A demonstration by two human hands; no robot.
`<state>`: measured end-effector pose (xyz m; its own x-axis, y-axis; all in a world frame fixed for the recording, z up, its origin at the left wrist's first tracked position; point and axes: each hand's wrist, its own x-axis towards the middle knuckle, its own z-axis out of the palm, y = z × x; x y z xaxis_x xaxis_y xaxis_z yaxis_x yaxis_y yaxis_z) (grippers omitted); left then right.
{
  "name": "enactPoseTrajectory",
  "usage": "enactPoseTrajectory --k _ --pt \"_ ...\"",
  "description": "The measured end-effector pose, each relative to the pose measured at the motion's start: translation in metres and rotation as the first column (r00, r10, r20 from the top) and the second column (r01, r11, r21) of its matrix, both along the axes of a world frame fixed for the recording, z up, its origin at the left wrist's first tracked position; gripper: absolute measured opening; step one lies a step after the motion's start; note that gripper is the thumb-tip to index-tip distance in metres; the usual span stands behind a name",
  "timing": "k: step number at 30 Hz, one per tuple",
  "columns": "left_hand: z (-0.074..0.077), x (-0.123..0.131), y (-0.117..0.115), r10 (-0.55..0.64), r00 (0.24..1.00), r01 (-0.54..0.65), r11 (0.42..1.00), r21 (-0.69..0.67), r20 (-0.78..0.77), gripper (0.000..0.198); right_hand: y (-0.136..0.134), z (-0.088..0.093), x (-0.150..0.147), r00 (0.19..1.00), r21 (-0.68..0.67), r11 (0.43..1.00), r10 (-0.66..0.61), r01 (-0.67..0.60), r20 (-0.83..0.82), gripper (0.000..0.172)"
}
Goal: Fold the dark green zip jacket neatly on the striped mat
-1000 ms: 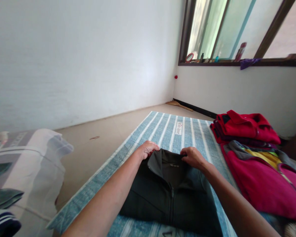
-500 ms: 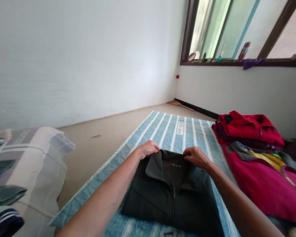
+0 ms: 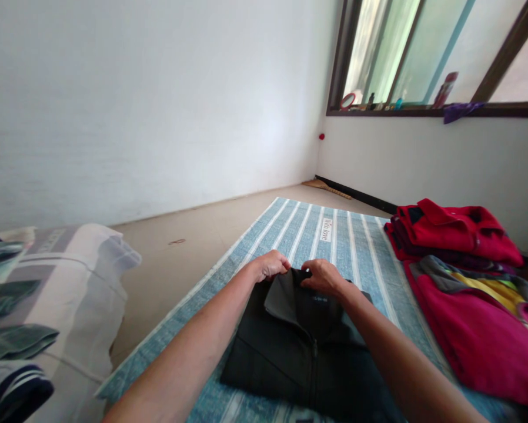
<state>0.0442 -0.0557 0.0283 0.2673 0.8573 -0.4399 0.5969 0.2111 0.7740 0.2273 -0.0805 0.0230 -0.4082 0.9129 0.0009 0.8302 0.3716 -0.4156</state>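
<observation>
A: Where is the dark jacket (image 3: 286,358) lying?

B: It is lying front up on the near half of the striped mat (image 3: 352,252), its zip (image 3: 314,355) running toward the mat's near edge and its collar (image 3: 283,302) pointing toward the far end.

A: And what are the hands doing?

B: Both are gripping narrowly. The left hand (image 3: 273,265) is pinching the collar at its left corner, above the mat's middle. The right hand (image 3: 323,276) is curling its fingers over the back edge of the same collar, just beside the left one. A small print inside the neck is showing, too blurred to read.

A: What is sitting around the mat?

B: Along its right side, a magenta jacket (image 3: 480,335) is lying with a grey and yellow lining showing, and a pile of red clothes (image 3: 460,232) is resting just beyond that, toward the mat's far end. I can't tell how much of either the mat is carrying.

A: On the left of it?

B: A white and grey bundle (image 3: 87,294) is standing apart from the mat, with folded green cloth (image 3: 21,341) lying against it. Bare floor (image 3: 197,247) is stretching between the mat and the wall (image 3: 158,117).

A: Anything past the far end?

B: A window (image 3: 418,59) is rising beyond the mat's far right, and a purple cloth (image 3: 460,111) is hanging from its sill.
</observation>
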Motion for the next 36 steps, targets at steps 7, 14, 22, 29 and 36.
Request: enactPoseTrajectory --k 7,14,22,29,36 --pt "0.001 -0.003 0.002 -0.04 0.999 0.04 0.999 -0.02 0.002 0.024 0.008 0.001 0.005 0.998 -0.077 0.997 0.011 -0.016 -0.061 0.02" --pt "-0.001 -0.008 0.002 -0.162 0.986 0.161 0.986 0.034 0.026 0.027 0.011 0.004 0.012 0.976 -0.178 0.98 0.046 -0.085 -0.212 0.013" --pt "0.0 -0.004 -0.006 -0.114 0.993 0.107 0.981 0.16 0.034 0.026 0.013 0.0 0.013 0.967 -0.175 0.979 0.06 -0.105 -0.248 0.016" --pt "-0.003 -0.005 -0.01 -0.038 0.986 0.022 0.995 0.099 0.164 0.027 0.007 0.005 0.003 0.974 -0.054 0.992 0.097 -0.11 -0.206 0.035" --pt "-0.005 -0.008 -0.01 -0.004 0.973 -0.007 0.999 0.046 0.231 0.025 0.008 0.003 -0.009 0.964 -0.038 0.989 0.131 -0.144 -0.232 0.022"
